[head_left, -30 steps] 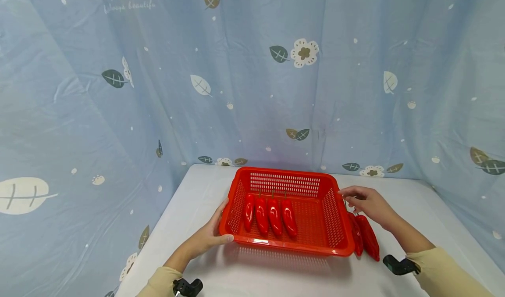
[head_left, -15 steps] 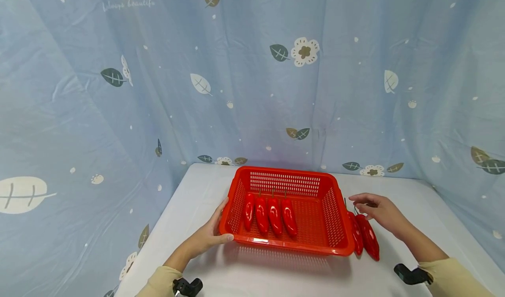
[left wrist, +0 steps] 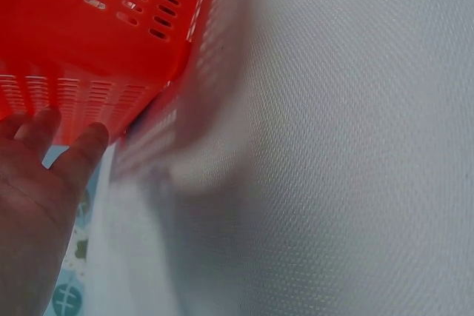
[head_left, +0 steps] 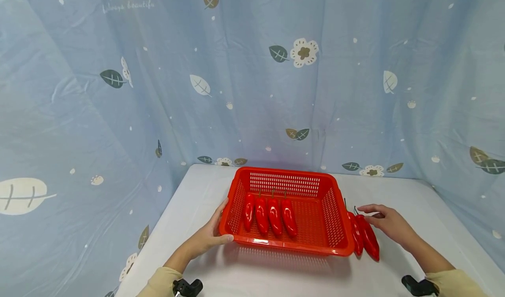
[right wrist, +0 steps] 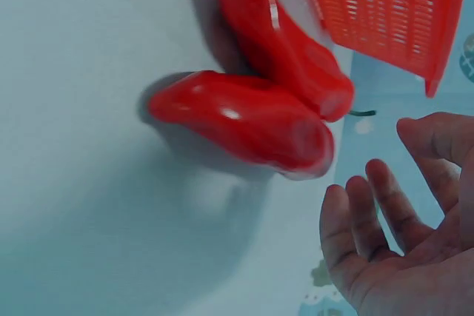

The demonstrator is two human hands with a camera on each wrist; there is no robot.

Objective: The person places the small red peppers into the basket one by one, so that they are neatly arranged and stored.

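A red plastic basket (head_left: pixel 315 244) holds several glossy red chili peppers (head_left: pixel 275 216) lying side by side in its left half. My left hand (head_left: pixel 207 235) rests against the basket's front left corner, thumb by the front rim. In the left wrist view, its extended fingers (left wrist: pixel 81 155) touch the basket's outer wall. Two more red chili peppers (head_left: pixel 368 237) lie on the table, against each other, beside the basket's right wall. Near their stem ends hovers my right hand (head_left: pixel 388 224); the right wrist view shows its fingers spread and slightly bent, with nothing between them.
The basket and loose peppers are on a white-covered table (head_left: pixel 284 279). A blue patterned curtain (head_left: pixel 252 91) hangs behind the table and along both sides. A black wrist camera mount (head_left: pixel 187 287) sits at the left cuff.
My right hand has moved away from the basket's right rim, rightward and toward me, to beside the outer loose pepper. My left hand, the basket and the peppers have stayed put.
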